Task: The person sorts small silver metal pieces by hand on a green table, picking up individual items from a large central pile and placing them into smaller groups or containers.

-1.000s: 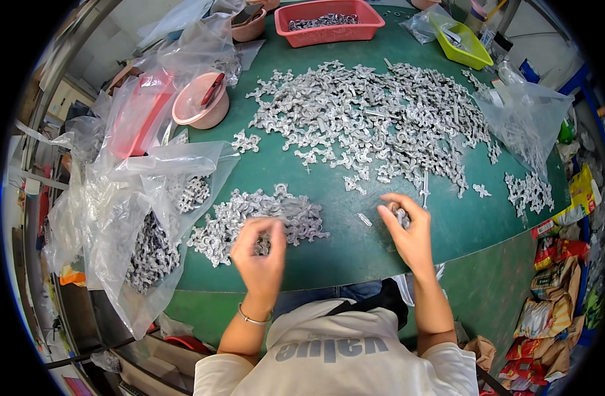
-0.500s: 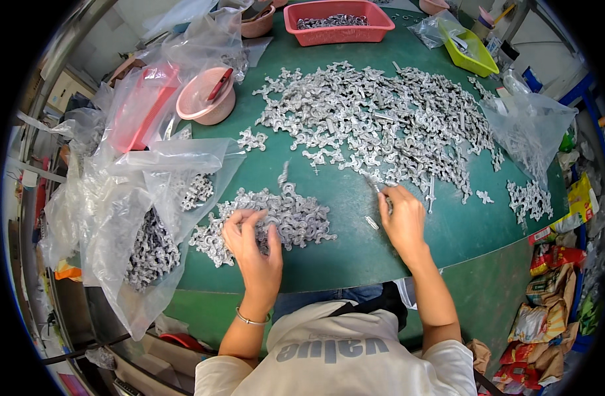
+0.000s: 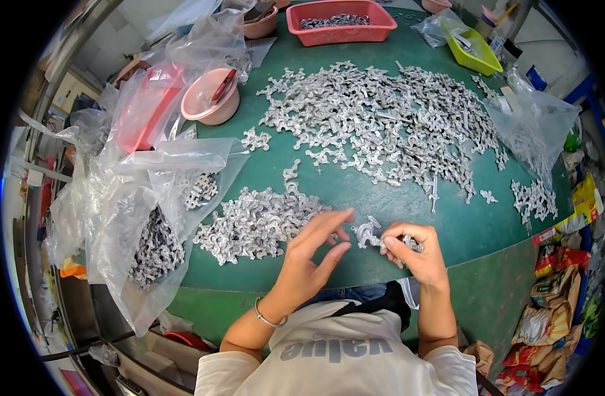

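Observation:
My right hand (image 3: 418,252) is closed on a few small silvery metal castings (image 3: 367,234), which stick out to the left from between thumb and fingers. Just left of them, my left hand (image 3: 317,247) is held with its fingers apart and nothing in it. Behind and beside the left hand lies a heap of grey curved metal pieces (image 3: 253,224). A much larger spread of similar castings (image 3: 375,119) covers the far middle of the green table (image 3: 342,267). One small thin piece (image 3: 374,222) shows right behind the castings in my right hand.
At the left stand clear plastic bags (image 3: 154,251) with metal pieces inside and a pink bowl (image 3: 213,109) with a red-handled tool. A red basket (image 3: 342,33) and a yellow-green basket (image 3: 471,56) stand at the back. Another clear bag (image 3: 533,132) lies at the right edge.
My left hand has moved right from the near heap, toward my right hand. My right hand has come nearer to me and now grips castings that stick out from it.

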Demonstrator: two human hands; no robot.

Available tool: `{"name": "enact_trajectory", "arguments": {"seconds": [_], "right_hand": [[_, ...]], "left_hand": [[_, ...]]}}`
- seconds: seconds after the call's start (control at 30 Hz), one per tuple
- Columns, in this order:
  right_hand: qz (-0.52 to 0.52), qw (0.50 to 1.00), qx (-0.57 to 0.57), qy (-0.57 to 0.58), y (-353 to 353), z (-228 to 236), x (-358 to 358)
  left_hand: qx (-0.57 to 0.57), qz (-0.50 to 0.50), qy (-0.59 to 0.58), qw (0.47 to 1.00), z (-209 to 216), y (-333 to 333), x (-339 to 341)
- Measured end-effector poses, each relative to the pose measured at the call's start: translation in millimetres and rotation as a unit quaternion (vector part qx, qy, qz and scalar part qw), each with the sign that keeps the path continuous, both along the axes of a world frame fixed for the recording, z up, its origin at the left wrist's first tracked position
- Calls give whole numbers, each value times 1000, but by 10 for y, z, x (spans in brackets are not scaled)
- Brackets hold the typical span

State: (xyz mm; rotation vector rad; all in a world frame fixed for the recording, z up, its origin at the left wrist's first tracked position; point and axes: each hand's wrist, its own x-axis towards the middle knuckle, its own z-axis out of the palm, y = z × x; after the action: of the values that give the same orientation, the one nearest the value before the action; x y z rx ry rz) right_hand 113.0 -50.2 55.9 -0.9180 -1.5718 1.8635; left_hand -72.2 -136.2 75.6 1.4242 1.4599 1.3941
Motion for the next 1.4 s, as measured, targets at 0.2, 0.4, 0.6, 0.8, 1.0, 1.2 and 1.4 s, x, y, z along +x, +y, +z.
{"name": "enact_trajectory", "arguments": {"seconds": [0.2,0.4,0.6,0.8,1.0,1.2,1.4], "right_hand": [[1,997,77,-2,-57,96,25],[-64,996,68,-10,-165,152,36],[-70,981,181,9,-168,147,38],[-84,981,176,10,-178,123,6],[-59,997,50,-6,-222,45,-25],[-43,998,25,-30,-204,-39,-102],[-20,999,6,-37,-179,-112,-78]], "left_hand": [[9,-27,-15,1000,-67,23,6],[-28,-31,-98,994,-119,-3,26],[-6,-21,-133,991,-157,-9,79],[-22,-29,-100,994,-124,-17,64],[-81,-32,-72,994,-181,-43,22],[-54,90,128,986,-117,61,-230],[-97,138,491,855,-215,259,-981]]}}
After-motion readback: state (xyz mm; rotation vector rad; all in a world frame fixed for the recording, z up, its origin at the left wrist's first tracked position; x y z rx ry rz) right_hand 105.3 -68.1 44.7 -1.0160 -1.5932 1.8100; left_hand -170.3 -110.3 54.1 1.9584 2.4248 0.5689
